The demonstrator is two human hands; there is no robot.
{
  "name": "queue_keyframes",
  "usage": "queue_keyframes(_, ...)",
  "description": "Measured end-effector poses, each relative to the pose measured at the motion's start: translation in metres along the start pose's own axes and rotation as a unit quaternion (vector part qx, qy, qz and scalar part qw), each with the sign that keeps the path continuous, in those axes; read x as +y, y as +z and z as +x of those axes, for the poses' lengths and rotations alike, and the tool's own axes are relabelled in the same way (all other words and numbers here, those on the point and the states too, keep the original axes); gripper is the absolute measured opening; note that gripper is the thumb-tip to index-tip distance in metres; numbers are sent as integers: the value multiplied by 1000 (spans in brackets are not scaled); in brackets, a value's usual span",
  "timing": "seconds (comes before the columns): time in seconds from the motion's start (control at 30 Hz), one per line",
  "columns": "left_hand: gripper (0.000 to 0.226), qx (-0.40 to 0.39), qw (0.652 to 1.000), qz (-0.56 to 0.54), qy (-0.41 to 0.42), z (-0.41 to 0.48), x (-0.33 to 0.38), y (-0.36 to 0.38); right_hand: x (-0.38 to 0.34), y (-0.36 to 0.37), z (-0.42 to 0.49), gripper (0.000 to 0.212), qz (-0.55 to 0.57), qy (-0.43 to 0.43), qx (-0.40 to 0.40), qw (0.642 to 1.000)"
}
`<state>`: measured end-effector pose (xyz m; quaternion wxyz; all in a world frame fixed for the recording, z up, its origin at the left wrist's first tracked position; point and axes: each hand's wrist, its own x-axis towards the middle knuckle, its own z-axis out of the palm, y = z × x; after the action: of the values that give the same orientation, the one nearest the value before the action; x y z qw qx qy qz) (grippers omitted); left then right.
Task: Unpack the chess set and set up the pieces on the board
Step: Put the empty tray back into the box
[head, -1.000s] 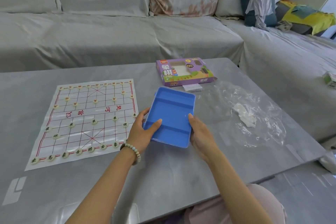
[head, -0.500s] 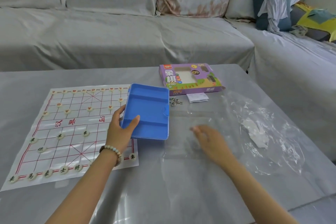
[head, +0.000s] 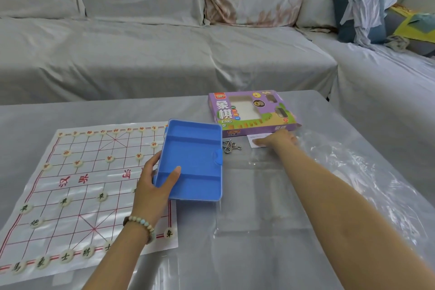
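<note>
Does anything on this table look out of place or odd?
Yes. The empty blue tray, held by the left hand, hangs over the board's right edge, hiding some points. Small metal wire loops beside the purple box are not chess pieces. Loose clear plastic sprawls across the table's right side.

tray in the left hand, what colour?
Blue, plain, no pattern: the tray, gripped by the left hand. Head view, the only one.

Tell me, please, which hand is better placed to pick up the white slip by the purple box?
The right hand: its fingers lie at the white slip, while the left hand grips the blue tray.
</note>
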<state>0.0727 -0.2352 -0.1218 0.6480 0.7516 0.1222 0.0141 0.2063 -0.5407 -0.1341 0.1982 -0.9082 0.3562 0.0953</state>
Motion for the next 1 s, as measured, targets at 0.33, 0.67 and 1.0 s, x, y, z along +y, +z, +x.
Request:
queue_keyframes(0.33, 54, 1, 999, -37, -10, -21, 5, 1, 33, -32, -62, 19, 413, -111, 26, 904)
queue_keyframes(0.67, 53, -39, 998, -52, -3, -65, 16, 35, 95, -18, -167, 20, 150, -202, 147, 957)
queue_keyframes(1.0, 69, -168, 967, 189, 46, -85, 9, 100, 118, -43, -166, 36, 441, -135, -55, 886)
